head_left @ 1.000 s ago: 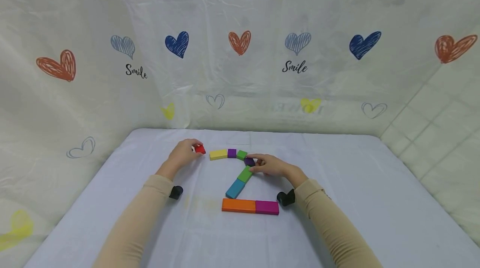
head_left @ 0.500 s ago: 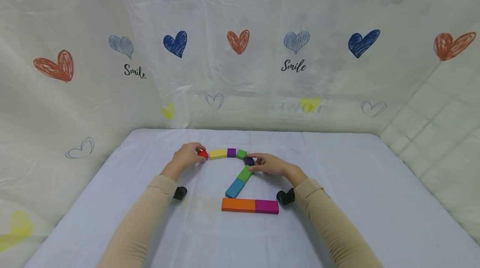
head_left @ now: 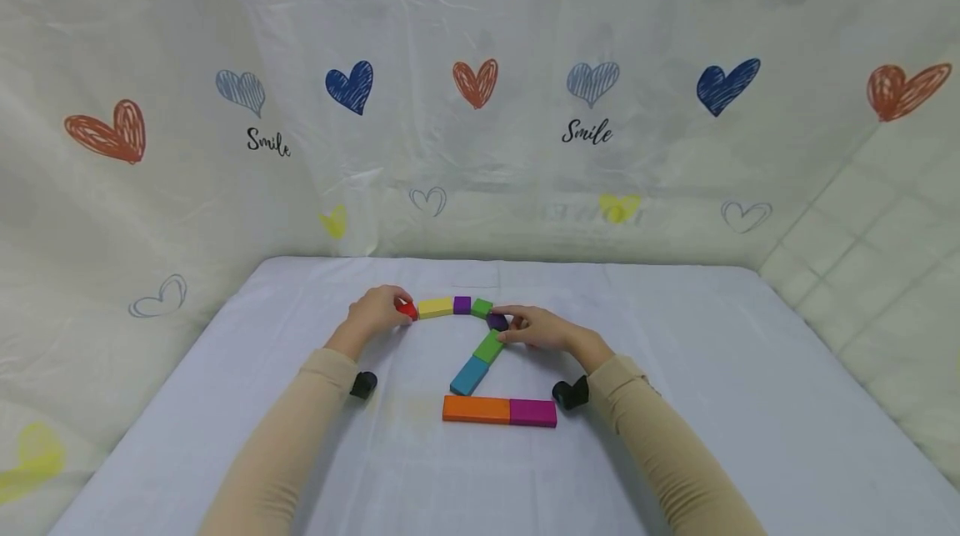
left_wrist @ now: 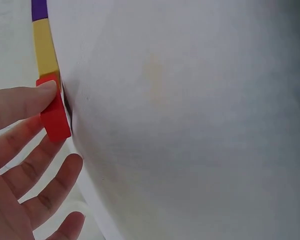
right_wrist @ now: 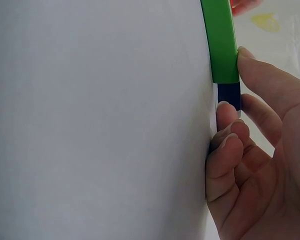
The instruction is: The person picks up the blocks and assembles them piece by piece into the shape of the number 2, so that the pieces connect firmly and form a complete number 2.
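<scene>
My left hand pinches a red block between thumb and fingers, its far end right at the yellow block. Beyond that, a purple block and a short green block continue the curve. At the bend, my right hand has its fingers curled about a dark purple block. Its thumb lies against the side of the longer green block. A blue block follows that green one, slanting down toward the left.
In front lies a straight row of an orange block and a magenta block. All rest on a white-covered table. A pale curtain printed with hearts hangs behind. Black wrist cameras sit under both forearms.
My left hand has moved right and slightly nearer with the red block, bringing it up to the yellow block's left end. The right hand has stayed at the bend.
</scene>
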Tool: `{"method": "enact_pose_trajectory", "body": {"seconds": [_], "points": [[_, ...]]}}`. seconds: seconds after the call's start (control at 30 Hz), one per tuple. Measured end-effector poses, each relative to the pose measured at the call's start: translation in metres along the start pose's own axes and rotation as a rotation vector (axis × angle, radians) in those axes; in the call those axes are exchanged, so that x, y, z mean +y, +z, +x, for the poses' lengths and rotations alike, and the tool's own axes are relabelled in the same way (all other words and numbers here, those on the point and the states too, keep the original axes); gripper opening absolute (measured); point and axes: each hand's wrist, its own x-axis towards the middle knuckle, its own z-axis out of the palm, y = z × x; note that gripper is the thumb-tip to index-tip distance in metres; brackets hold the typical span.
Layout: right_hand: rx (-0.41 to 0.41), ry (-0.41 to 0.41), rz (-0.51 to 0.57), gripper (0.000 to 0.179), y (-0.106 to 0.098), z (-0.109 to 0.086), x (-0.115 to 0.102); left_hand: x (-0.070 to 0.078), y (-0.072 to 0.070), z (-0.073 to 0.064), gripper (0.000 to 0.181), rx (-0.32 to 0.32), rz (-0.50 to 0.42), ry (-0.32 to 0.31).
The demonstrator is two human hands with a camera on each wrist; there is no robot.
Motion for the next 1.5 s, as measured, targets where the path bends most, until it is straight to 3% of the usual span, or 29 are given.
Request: {"method": "enact_pose_trajectory", "body": {"seconds": [1.5], "points": [[0.018, -0.006, -0.011, 0.062, 0.0015, -0.0013, 0.0007, 0.0012, 0.005, 0.0008, 0.039, 0.017, 0.01, -0.019]]}}
